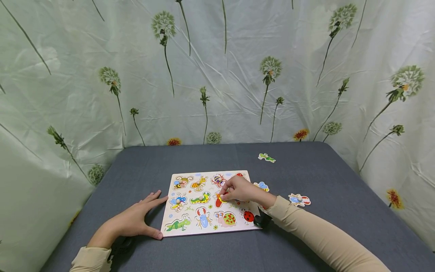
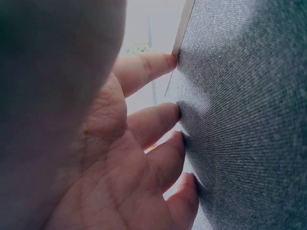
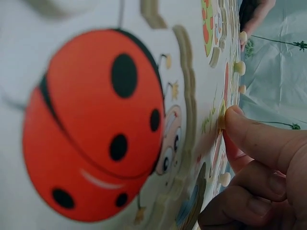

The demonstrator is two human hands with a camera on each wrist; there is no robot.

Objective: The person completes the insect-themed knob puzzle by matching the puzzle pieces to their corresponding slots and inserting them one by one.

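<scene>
Sitting just right of centre on the pale rectangular wooden puzzle board [image 1: 242, 226]: red-and-yellow insect piece [image 1: 218, 203], pale round knob [image 3: 221, 119] pinched by right hand [image 1: 239, 189]. Left hand [image 1: 134, 219], fingers spread, touches board's left edge. Flat green insect piece [image 1: 267, 158] near dark-grey cloth-covered table's [image 1: 190, 253] far edge.

Right hand [image 3: 261, 177] pinching a pale knob [image 3: 221, 118], red ladybug picture [image 3: 91, 108] up close, more knobs [image 3: 239, 68] beyond

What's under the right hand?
A red piece, its knob pinched by the right hand. Part of it shows; the hand covers the rest and some of the board. Whether it's fully seated isn't visible.
</scene>
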